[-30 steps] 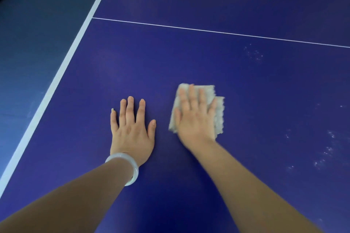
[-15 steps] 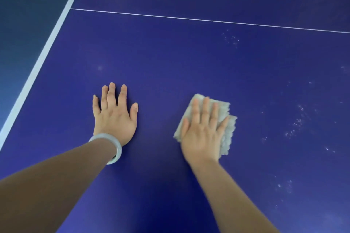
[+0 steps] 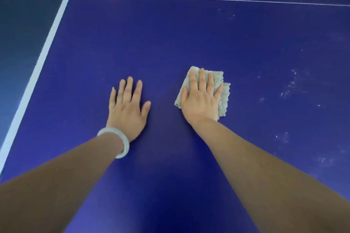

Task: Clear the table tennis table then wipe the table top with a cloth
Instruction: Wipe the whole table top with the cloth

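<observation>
1. Head view: a person's right hand (image 3: 200,100) lay flat on a folded grey cloth (image 3: 225,96). Its fingers (image 3: 202,79) were straight and slightly spread, pressing the cloth to the blue table top (image 3: 170,43) rather than gripping it.
2. Head view: the cloth sat near the middle of the frame, with its edges showing past the fingertips and along the little-finger side.
3. Head view: the left hand (image 3: 126,109) rested palm-down on the bare surface just beside the cloth, fingers (image 3: 128,89) straight and apart, holding nothing. A pale bracelet (image 3: 121,142) circled its wrist.
4. Head view: white specks (image 3: 291,85) dotted the surface to the right, well apart from the cloth. The white edge stripe (image 3: 37,73) ran down the left.
5. The wiping stage appeared to be in hand, with the speckled patch not yet reached.
6. The stroke would likely serve best carried rightward across the specks, under even palm pressure and in overlapping passes.
7. Keeping the cloth folded flat would probably stop its loose edge from rolling under, and the left hand could brace the reach.
</observation>
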A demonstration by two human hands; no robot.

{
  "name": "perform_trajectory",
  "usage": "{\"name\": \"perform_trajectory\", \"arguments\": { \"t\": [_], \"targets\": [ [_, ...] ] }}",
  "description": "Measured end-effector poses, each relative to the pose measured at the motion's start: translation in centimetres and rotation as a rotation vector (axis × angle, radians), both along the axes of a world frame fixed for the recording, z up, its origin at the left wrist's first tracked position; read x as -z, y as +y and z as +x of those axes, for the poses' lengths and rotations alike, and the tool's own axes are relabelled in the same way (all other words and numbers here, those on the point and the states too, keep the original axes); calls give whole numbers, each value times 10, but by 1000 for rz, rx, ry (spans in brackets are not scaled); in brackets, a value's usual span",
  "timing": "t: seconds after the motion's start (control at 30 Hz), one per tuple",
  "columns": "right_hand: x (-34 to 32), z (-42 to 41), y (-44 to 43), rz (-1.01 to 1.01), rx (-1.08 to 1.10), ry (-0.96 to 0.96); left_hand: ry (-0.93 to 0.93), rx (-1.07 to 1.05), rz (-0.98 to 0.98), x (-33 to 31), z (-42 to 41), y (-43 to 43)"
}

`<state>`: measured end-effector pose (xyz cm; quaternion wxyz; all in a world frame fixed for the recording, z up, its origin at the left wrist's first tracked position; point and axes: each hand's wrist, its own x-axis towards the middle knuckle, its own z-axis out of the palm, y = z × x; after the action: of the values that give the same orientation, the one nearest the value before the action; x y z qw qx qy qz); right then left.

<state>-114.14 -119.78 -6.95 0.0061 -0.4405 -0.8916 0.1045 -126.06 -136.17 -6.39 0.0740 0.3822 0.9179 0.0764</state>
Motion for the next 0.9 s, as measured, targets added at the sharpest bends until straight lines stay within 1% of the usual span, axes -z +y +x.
{"name": "perform_trajectory", "arguments": {
  "t": [0.1,0.2,0.27,0.33,0.4,0.43,0.47,0.53,0.6,0.63,0.67,0.7,0.77,0.83,0.9],
  "targets": [
    [-2,-2,1,-11,-5,-1,37,64,-46,-1,59,-46],
    [-5,7,-7,4,-51,-17,79,126,-98,4,94,-73],
    [-2,28,-26,39,-138,-10,96,136,-102,5,100,-78],
    [-1,62,-42,34,-271,-10,107,129,-97,3,100,-77],
    [-2,95,-35,13,-355,-32,102,131,-101,3,101,-76],
    [-3,107,-22,22,-331,-45,99,130,-101,4,101,-75],
    [-4,116,-7,29,-254,-59,98,127,-100,4,101,-75],
    [-6,124,21,-12,8,-81,100,120,-96,4,101,-76],
    [-11,113,31,-83,247,-71,105,120,-98,4,101,-75],
    [-12,100,25,-102,298,-73,105,122,-101,4,101,-76],
    [-14,85,13,-107,294,-89,105,125,-103,4,101,-76],
    [-15,72,-5,-88,234,-109,108,126,-102,4,101,-76],
    [-10,60,-53,-14,-6,-106,105,126,-91,4,100,-76],
    [-7,75,-101,16,-253,-84,96,129,-72,5,99,-76],
    [-7,107,-122,8,-395,-71,88,128,-54,6,99,-76]
  ]
}}
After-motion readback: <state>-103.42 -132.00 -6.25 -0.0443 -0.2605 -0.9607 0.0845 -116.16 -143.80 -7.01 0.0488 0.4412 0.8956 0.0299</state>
